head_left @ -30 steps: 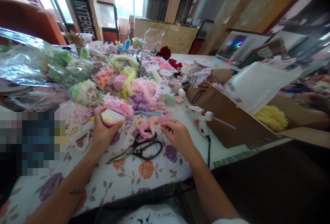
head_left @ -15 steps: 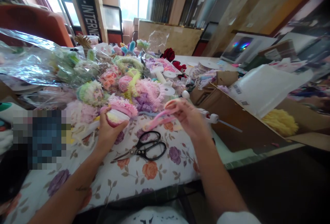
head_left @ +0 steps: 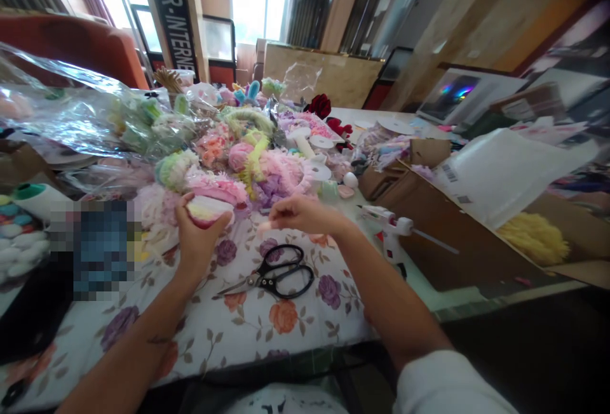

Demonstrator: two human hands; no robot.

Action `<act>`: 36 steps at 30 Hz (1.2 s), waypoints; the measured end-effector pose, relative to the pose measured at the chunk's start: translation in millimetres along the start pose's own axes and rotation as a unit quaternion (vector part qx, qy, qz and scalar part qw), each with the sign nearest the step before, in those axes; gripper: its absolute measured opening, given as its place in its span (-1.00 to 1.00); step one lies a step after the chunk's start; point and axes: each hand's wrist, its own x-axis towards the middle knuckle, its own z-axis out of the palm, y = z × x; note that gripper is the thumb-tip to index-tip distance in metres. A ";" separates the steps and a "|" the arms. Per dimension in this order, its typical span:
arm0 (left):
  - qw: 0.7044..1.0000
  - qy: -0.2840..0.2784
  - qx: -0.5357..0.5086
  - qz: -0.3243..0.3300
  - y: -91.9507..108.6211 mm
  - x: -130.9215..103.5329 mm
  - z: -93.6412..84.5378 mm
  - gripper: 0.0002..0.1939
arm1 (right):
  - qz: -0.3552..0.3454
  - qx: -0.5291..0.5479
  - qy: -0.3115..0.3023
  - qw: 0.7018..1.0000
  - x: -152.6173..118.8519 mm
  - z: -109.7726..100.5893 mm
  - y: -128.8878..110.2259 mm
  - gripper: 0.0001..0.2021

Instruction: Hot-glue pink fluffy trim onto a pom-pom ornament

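My left hand [head_left: 197, 236] is wrapped round a roll [head_left: 208, 209] with a white and pale yellow face and fluffy pink trim on top. To its right, my right hand [head_left: 298, 214] hangs over the cloth with its fingers curled together. A small pale pink piece [head_left: 265, 228] shows at those fingertips, blurred; what exactly is pinched is hard to make out. Black-handled scissors [head_left: 274, 277] lie on the flowered cloth [head_left: 229, 338] below my right hand, blades pointing left.
Behind the hands lies a heap of fluffy pastel items [head_left: 257, 160]. A white glue gun [head_left: 393, 227] lies right of my right forearm, beside a cardboard box [head_left: 443, 242] holding yellow fluff [head_left: 534, 236]. At the left are a spool [head_left: 40, 201] and plastic wrapping [head_left: 61, 115].
My right hand has moved left toward the roll, and the pink strip that trailed from it no longer shows. The view has shifted slightly, and the glue gun is more exposed.
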 end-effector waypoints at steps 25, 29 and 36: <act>0.998 -0.057 0.023 0.002 -7.8 -5.2 4.5 -0.17 | 0.058 -0.079 0.184 0.978 -37.6 9.0 68.1 -0.91; 0.997 -0.065 0.044 0.005 -6.0 -7.7 6.2 -0.16 | -0.009 -0.112 0.125 0.986 -26.7 30.4 49.8 -0.89; 0.994 -0.078 0.071 0.041 -7.6 -11.7 8.4 -0.20 | -0.031 -0.173 0.044 0.983 -7.1 61.7 52.7 -0.89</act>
